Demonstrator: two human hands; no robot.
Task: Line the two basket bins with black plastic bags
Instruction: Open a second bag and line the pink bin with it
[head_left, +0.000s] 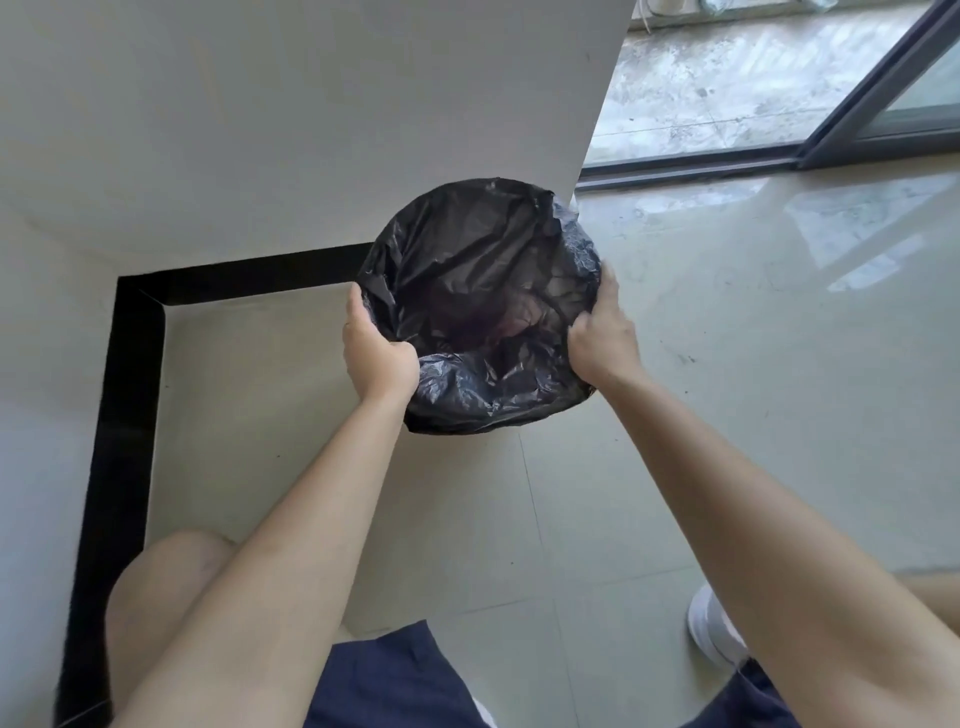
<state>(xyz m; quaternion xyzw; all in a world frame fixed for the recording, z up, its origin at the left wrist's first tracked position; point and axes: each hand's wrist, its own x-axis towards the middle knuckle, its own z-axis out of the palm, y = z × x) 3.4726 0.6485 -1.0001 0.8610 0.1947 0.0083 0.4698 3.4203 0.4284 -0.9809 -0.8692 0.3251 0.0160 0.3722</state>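
Left to right: black skirting (130, 395) is running along the wall base at far left, a bare knee (171, 571) is sitting below it. Left hand (376, 353) is closing its grip on the left rim of the bin, fingers curled over the folded edge of the black plastic bag (483, 291), thumb on the outside. Bag is lying between the two hands, mouth facing up, already spread round the whole rim and sagging down inside; the basket bin itself is fully hidden under the plastic, so can't confirm its weave or shape beyond round. It's standing on the tiled floor (727, 364), tucked against the wall corner (597, 130). Right hand (605, 332) is pinching the right rim the same way, fingers wrapped over the plastic, grip closed on the bag. Key relation: the rim is sitting directly ahead of both hands, opening axis vertical, both hands equally near on opposite sides, so the coming move looks like a straight downward tuck of the overhang, symmetric, neither hand needing to reach. Near edge is looking bunched and loose, the likeliest spot to slip. Second bin isn't in view. White shoe (714, 629) at lower right, sliding-door track (691, 166) beyond.
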